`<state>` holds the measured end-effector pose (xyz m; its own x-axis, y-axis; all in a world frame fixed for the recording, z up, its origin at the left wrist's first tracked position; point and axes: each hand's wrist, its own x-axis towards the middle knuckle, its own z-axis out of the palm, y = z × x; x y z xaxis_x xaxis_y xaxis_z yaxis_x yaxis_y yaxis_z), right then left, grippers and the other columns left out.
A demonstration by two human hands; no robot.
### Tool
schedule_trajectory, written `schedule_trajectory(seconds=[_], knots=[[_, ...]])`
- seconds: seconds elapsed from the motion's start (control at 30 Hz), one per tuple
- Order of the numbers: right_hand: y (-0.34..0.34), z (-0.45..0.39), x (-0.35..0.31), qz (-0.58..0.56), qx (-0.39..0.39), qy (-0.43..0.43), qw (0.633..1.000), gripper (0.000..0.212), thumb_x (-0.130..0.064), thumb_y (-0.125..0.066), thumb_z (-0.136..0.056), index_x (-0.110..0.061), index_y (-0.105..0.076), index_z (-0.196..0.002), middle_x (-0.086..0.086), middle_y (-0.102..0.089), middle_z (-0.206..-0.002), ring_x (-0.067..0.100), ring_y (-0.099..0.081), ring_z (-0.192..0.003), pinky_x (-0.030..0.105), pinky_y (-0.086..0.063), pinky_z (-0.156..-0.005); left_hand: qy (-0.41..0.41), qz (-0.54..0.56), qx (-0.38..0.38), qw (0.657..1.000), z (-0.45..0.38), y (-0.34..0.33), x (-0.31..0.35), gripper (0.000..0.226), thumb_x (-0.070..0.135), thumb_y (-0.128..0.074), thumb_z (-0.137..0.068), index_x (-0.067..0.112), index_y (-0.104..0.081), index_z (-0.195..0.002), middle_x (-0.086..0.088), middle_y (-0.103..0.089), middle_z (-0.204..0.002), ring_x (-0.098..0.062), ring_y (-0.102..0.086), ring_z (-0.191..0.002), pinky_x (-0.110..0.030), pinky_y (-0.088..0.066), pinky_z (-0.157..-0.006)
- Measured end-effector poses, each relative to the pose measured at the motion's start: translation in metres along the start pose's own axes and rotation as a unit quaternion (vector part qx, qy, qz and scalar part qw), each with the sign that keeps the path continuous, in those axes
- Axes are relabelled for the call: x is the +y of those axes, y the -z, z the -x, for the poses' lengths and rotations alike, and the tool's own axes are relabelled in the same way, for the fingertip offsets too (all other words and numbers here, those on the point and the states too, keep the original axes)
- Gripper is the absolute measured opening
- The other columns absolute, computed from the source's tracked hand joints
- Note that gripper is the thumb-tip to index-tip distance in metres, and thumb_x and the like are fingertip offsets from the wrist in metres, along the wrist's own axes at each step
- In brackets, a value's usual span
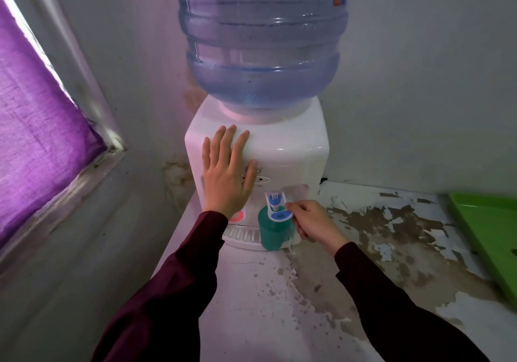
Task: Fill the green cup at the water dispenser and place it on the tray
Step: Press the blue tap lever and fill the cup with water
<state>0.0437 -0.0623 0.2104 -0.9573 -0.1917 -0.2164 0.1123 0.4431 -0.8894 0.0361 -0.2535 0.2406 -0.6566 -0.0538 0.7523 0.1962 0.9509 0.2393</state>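
Nearest the lens, two dark maroon sleeves [179, 291] reaching forward over a peeling white countertop [391, 249]. Far left, beyond the outstretched fingers, a purple curtain [36, 126] across a window.

Left hand [228, 174] flat, palm pressed against the front of the white water dispenser [291, 149], fingers spread apart and pointing up, tips just over the top front edge, thumb angled right toward the small panel. Gripping nothing. Above the fingertips, the big blue bottle [263, 39], upside down in the dispenser's collar. Below the wrist, a red tap [237, 216], partly hidden.

Right of that thumb, the blue tap [277, 207], its lever directly over the green cup [274, 230]. Cup upright on the drip tray [242, 235], mouth under the spout; water level inside not readable.

Right hand [313, 221] curled, wrist low, fingers closed on the cup's right side, forefinger and thumb up by the rim and touching the lever's edge.

Well right of those knuckles, the green tray [486, 233] on the counter, cut off by the frame edge.
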Motion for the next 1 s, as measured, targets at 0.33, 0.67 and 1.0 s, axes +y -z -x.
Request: schedule_trajectory(seconds=[0.33,0.67,1.0], knots=[[0.0035,0.0105,-0.0021,-0.01,-0.012,0.001,1.0,0.038,-0.03,-0.047,-0.097,0.002,-0.061,-0.084,0.001,-0.047,-0.05,0.004,-0.042,-0.031,0.014,-0.034,-0.032,0.004,0.016,-0.007,1.0,0.0012,0.0065,0.003,0.047,0.034,-0.039,-0.096,0.017,-0.041,-0.14,-0.009,-0.042,-0.149,-0.027,-0.027,-0.144,-0.045,-0.009,-0.123],[0.0056,0.0097,0.0024,-0.024,-0.028,-0.006,0.999,0.031,-0.03,-0.055,-0.093,-0.011,-0.058,-0.068,-0.003,-0.049,-0.047,0.004,-0.045,-0.032,0.012,-0.034,-0.033,0.006,0.01,0.001,1.0,0.0023,0.001,0.0006,0.047,0.038,-0.036,-0.098,0.019,-0.039,-0.141,-0.007,-0.04,-0.15,-0.026,-0.026,-0.145,-0.043,-0.007,-0.123],[0.0024,0.0061,0.007,-0.033,-0.022,-0.018,0.999,0.031,-0.031,-0.055,-0.093,-0.01,-0.063,-0.071,-0.009,-0.051,-0.041,0.003,-0.047,-0.034,0.014,-0.04,-0.035,0.008,0.011,0.005,1.0,0.0022,0.0002,0.0009,0.048,0.039,-0.035,-0.098,0.019,-0.04,-0.141,-0.008,-0.04,-0.15,-0.026,-0.026,-0.145,-0.044,-0.007,-0.123]])
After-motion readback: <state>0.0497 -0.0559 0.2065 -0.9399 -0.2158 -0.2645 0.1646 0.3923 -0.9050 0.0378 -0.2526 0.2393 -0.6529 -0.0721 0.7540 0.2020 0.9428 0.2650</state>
